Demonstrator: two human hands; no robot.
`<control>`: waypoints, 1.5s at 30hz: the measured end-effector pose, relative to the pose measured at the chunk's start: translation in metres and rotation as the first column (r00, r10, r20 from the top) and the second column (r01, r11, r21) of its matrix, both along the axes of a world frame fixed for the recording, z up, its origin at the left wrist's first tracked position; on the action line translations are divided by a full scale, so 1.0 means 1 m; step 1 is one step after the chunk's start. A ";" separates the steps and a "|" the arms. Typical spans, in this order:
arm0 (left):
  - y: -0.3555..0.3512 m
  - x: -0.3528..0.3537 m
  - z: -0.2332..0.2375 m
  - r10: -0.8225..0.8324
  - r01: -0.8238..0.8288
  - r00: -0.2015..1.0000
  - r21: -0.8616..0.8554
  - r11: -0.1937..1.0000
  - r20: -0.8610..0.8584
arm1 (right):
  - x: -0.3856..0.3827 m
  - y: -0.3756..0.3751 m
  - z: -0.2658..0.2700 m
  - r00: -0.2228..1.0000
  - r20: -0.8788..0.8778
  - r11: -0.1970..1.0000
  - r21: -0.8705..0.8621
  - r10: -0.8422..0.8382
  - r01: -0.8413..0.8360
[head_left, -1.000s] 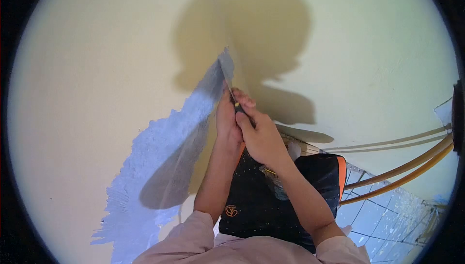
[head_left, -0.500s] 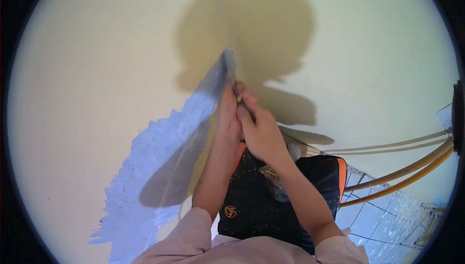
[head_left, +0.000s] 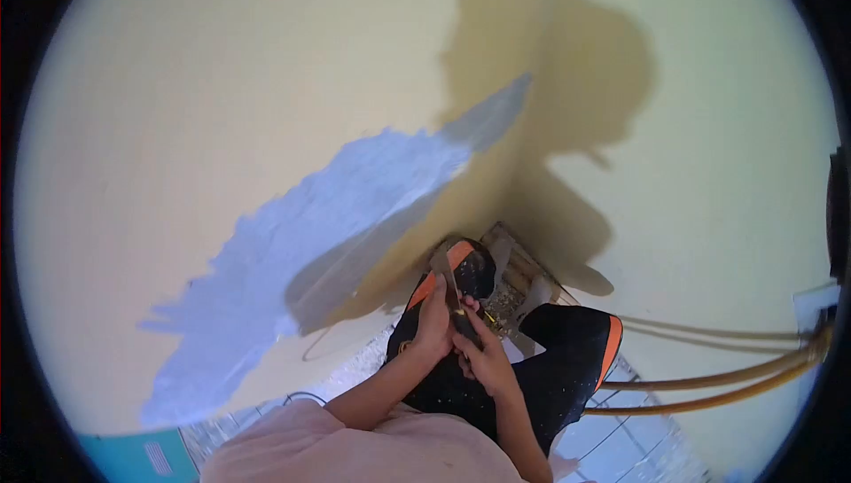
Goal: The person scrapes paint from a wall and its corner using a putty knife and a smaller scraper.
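So I've got my right hand (head_left: 486, 359) closed around the dark handle of a flat scraper-type tool with a thin metal blade (head_left: 447, 277), and there's a little yellow mark up near where the handle meets the blade. My left hand (head_left: 433, 319) is only partly closed, fingers pretty straight and laid up along the side of the blade; can't really tell how hard it's pressing. The tool's down in front of my lap, blade end up, over my black trousers with orange stripes and pale specks (head_left: 452, 394), well apart from the lavender-grey coated patch (head_left: 301, 226) on the cream wall (head_left: 195, 102). That patch has ragged edges and runs up to a narrow tip near the corner, with dark shadows over part of it. Beyond my hands there's a light wooden piece (head_left: 525, 260) on the floor at the corner. Two orange-brown hoses (head_left: 709, 385) curve off to the right, above splattered pale floor tiles (head_left: 612, 439). As for writing, the teal flat item (head_left: 124, 458) at bottom left has a white lined label (head_left: 158, 459), way too small to read. No brand I can make out on the tool.
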State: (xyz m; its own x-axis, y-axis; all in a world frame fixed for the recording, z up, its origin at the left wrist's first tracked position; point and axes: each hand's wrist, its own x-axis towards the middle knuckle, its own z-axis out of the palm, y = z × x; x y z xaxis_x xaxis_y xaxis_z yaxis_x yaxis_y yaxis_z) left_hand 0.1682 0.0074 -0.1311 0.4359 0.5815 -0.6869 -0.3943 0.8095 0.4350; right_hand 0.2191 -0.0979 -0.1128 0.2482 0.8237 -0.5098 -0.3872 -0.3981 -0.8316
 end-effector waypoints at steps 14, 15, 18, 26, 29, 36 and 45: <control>-0.037 -0.054 0.097 -0.119 0.217 0.974 0.643 0.735 -0.193 | -0.027 0.006 0.061 0.987 0.162 0.950 0.310 -0.007 -0.044; -0.038 -0.064 0.092 -0.043 0.173 0.979 0.698 0.694 -0.200 | -0.039 0.008 0.058 0.984 0.177 0.946 0.320 -0.007 -0.051; -0.037 -0.077 0.095 0.083 0.050 0.987 0.755 0.654 -0.138 | -0.054 0.010 0.066 0.984 0.158 0.930 0.341 0.086 -0.136; 0.010 -0.071 0.114 0.143 0.224 0.935 0.854 0.470 -0.324 | -0.062 0.059 0.050 0.994 -0.106 0.942 0.336 0.017 0.020; 0.001 -0.076 0.110 0.091 0.312 0.919 0.849 0.428 -0.383 | -0.085 0.050 0.076 0.866 -0.411 0.894 0.211 -0.285 0.395; -0.005 -0.079 0.092 -0.158 0.506 0.856 0.732 0.456 -0.493 | -0.073 0.035 0.037 0.885 -0.434 0.939 0.203 -0.166 0.276; 0.040 -0.035 0.106 0.028 0.512 0.801 0.708 0.486 -0.598 | -0.040 0.084 0.078 0.816 -0.528 0.899 0.200 -0.235 0.389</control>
